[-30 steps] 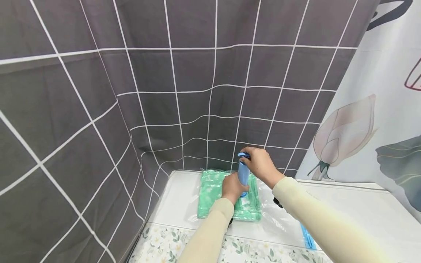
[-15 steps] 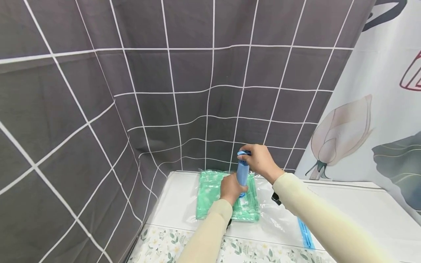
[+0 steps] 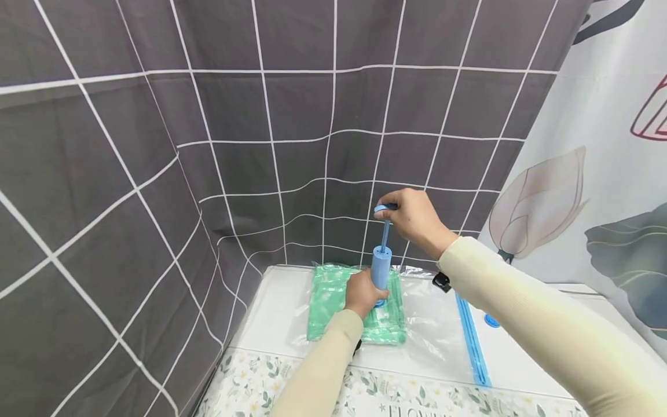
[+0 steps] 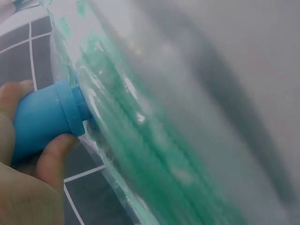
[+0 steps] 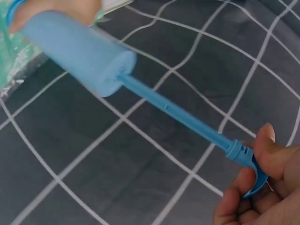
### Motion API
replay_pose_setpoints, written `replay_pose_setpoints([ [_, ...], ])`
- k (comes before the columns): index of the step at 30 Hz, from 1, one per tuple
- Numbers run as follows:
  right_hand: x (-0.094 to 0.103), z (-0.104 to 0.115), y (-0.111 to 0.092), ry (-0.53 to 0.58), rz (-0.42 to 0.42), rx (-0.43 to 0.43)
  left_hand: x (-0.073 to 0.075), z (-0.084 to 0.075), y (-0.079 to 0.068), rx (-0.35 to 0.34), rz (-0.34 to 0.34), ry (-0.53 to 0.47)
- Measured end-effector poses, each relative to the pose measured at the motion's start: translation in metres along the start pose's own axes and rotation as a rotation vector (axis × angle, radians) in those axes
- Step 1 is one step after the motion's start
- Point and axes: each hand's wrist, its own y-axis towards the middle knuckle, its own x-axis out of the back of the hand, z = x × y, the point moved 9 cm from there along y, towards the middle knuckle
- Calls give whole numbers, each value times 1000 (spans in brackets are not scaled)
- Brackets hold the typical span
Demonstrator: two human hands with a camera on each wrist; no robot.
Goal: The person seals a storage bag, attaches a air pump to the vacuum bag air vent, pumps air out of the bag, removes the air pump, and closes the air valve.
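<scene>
A blue hand pump point(image 3: 381, 269) stands roughly upright on a clear plastic bag point(image 3: 432, 324) with folded green cloth point(image 3: 328, 295) inside. My left hand point(image 3: 361, 292) grips the pump's barrel low down, and its thumb and fingers wrap the blue cylinder point(image 4: 44, 117) in the left wrist view. There the pump's narrow end meets the bag's surface. Higher up, my right hand point(image 3: 414, 219) holds the pump's handle point(image 5: 255, 176). The thin rod point(image 5: 173, 112) shows between handle and barrel, drawn well out.
A blue zip strip point(image 3: 473, 341) runs along the bag's right edge. Beyond it lies a small round blue piece point(image 3: 491, 320), partly behind the right sleeve. A grey checked cloth point(image 3: 292, 116) hangs behind and to the left. Floral covering point(image 3: 260, 382) lies along the front.
My right hand has risen with the handle, and the pump's rod now shows above the barrel. The left hand keeps its grip. More of the blue zip strip is visible.
</scene>
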Motion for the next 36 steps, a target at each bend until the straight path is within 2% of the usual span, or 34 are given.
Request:
replay_pose_setpoints([
  [5,14,13,0,-12,-9,26,-4,2,2,20,0,-28],
  [6,15,14,0,-14,-11,31,1,-3,0,53,22,-26],
  [8,17,11,-1,-12,-24,22,1,-2,-2,55,26,-23],
  [9,18,10,0,-14,-33,25,6,-7,-4,50,28,-11],
  [14,16,4,1,-26,-60,47,7,-4,-7,70,35,0],
  [23,9,-3,2,-49,-121,73,1,-4,-4,82,50,-11],
  [29,-8,-8,-4,-40,-91,67,3,-5,-5,79,47,4],
  [32,-21,-17,-8,-37,-74,48,2,-4,-4,38,38,-22],
  [36,-38,-28,-15,-31,-62,38,-18,13,7,-27,2,22],
])
